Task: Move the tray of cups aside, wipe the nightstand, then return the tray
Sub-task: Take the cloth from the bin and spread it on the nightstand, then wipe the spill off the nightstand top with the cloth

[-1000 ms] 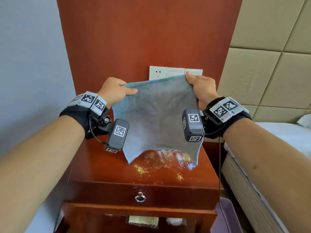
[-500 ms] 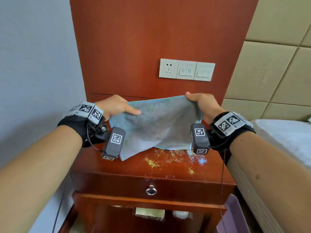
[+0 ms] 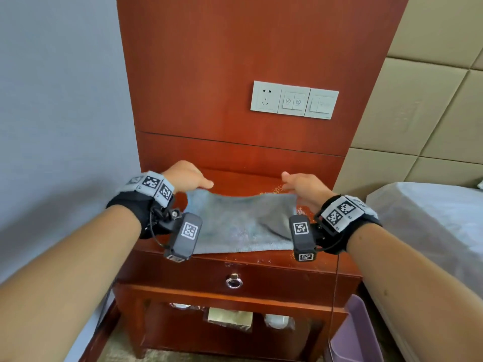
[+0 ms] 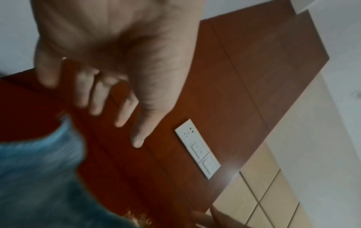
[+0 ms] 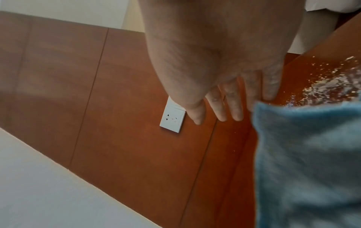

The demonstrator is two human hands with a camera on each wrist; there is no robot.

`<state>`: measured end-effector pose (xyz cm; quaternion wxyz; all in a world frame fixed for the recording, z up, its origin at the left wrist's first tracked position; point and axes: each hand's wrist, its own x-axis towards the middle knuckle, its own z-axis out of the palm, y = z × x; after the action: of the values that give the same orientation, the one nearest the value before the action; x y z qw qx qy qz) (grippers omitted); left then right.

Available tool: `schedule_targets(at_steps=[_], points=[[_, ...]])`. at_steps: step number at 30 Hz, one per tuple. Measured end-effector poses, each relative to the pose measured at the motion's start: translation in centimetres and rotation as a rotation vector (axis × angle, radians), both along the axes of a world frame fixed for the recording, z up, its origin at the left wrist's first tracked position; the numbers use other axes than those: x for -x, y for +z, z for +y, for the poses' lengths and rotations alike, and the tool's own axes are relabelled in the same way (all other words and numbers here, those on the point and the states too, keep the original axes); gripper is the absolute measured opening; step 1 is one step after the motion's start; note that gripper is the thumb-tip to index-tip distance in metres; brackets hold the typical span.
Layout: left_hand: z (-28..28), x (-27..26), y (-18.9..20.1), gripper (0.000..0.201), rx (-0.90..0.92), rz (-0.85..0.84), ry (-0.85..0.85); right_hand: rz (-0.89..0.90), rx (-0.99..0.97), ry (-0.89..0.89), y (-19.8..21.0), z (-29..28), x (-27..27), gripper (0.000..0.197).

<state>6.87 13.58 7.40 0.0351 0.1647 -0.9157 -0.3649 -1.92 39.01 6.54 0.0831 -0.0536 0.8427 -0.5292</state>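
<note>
A grey-blue cloth [image 3: 240, 226] lies spread flat on the glossy red-brown nightstand top [image 3: 243, 178]. My left hand [image 3: 188, 176] hovers at the cloth's far left corner. In the left wrist view its fingers [image 4: 97, 98] are straight and apart, clear of the cloth [image 4: 35, 169]. My right hand [image 3: 303, 185] is at the far right corner, fingers [image 5: 232, 106] also straight, with the cloth's edge [image 5: 308, 162] just beside them. Neither hand holds anything. Shiny wet specks [image 5: 322, 83] dot the wood beyond the cloth. No tray of cups is in view.
A white socket and switch panel [image 3: 294, 99] sits on the wood wall panel behind. Below the top are a drawer with a ring pull [image 3: 233, 280] and a shelf with wrapped items [image 3: 230, 318]. A bed [image 3: 431, 218] stands right, a purple bin [image 3: 358, 335] at its foot.
Both hands lowered the stretched cloth from in front of the wall onto the nightstand top and let go of its corners; their fingers are now straight.
</note>
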Motion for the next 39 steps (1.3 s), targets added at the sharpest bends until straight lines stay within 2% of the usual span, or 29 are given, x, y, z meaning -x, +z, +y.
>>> schedule_targets(at_steps=[2,4,9,12,16,22,39], points=[[0.4,0.1,-1.4,0.025,0.106,-0.055,0.014,-0.014,-0.085,0.052,-0.7,-0.3,-0.7,0.041],[1.3,0.1,-2.4,0.026,0.173,-0.081,0.016,0.048,-0.191,0.085,-1.7,-0.7,-1.3,0.042],[4.4,0.6,-6.2,0.061,0.164,-0.115,-0.154,0.282,-0.46,0.238,-5.8,-2.9,-2.9,0.043],[5.7,0.6,-8.9,0.059,0.281,-0.194,-0.24,0.254,-0.642,0.343,-8.6,-3.9,-3.1,0.053],[5.7,0.1,-11.2,0.066,0.408,-0.311,-0.191,0.292,-0.903,0.376,-11.7,-4.3,-3.9,0.062],[6.0,-0.4,-11.2,0.064,0.413,-0.371,-0.19,0.255,-0.963,0.373,-12.3,-4.5,-4.2,0.064],[8.2,-4.5,-10.5,0.063,0.431,-0.4,-0.197,0.287,-0.949,0.41,-11.9,-2.5,-7.6,0.064]])
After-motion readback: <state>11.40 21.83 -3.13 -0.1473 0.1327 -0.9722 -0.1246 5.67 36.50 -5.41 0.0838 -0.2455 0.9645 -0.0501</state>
